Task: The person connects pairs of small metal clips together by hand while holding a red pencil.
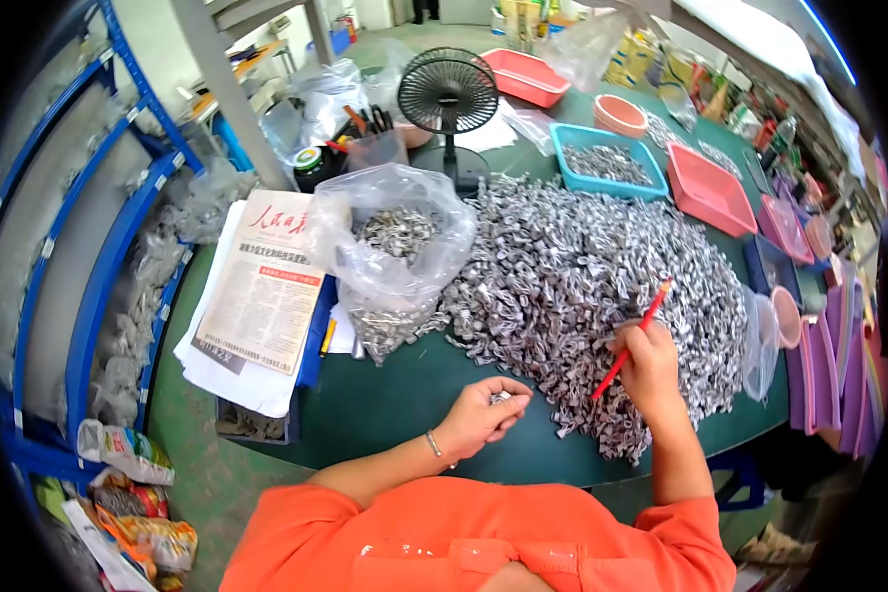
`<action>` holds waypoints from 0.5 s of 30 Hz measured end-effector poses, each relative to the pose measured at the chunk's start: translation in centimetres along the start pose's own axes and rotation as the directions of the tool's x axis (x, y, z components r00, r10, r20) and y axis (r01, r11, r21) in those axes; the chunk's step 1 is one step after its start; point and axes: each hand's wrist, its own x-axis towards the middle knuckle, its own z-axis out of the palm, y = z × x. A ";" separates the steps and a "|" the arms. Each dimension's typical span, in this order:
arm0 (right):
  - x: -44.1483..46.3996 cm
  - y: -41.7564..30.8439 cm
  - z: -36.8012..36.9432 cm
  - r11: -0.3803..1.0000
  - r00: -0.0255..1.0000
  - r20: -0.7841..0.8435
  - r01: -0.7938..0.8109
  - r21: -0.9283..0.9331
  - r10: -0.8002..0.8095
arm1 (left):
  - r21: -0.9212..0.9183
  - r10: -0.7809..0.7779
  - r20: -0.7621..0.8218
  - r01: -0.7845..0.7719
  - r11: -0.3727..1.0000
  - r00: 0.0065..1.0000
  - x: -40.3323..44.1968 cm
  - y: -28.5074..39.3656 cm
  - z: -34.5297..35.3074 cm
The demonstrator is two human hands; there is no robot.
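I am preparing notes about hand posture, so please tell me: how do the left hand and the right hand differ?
The right hand grips a slim red stick; the left hand curls around a small greyish piece.
The right hand is over the metal pile, the left hand over the green tabletop.
The left hand has a bracelet at its wrist; the right hand shows none.
Both are bare, with bent fingers.

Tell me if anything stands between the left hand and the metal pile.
Nothing visible does. Only a bare strip of green table lies between the left hand and the near edge of the pile. The plastic bag sits off to the left, and the right hand is farther right.
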 end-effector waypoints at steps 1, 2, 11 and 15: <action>-0.2 -0.5 0.1 0.996 0.998 -0.023 -0.053 0.068 0.055 | 0.024 -0.014 0.015 0.014 1.000 1.000 -0.1 0.1 0.1; -0.4 -1.2 0.2 0.996 0.999 -0.017 -0.042 0.075 0.044 | 0.017 -0.006 0.005 0.006 1.000 1.000 -0.2 0.4 0.3; -3.5 -6.6 3.7 0.721 0.988 0.062 -0.145 0.678 0.140 | 0.184 0.180 -0.068 -0.165 0.969 0.981 -1.1 0.6 0.2; -5.2 -7.6 4.0 0.066 0.841 0.406 -0.456 0.887 0.357 | 0.216 0.282 0.003 -0.276 0.937 0.960 -1.9 0.9 0.3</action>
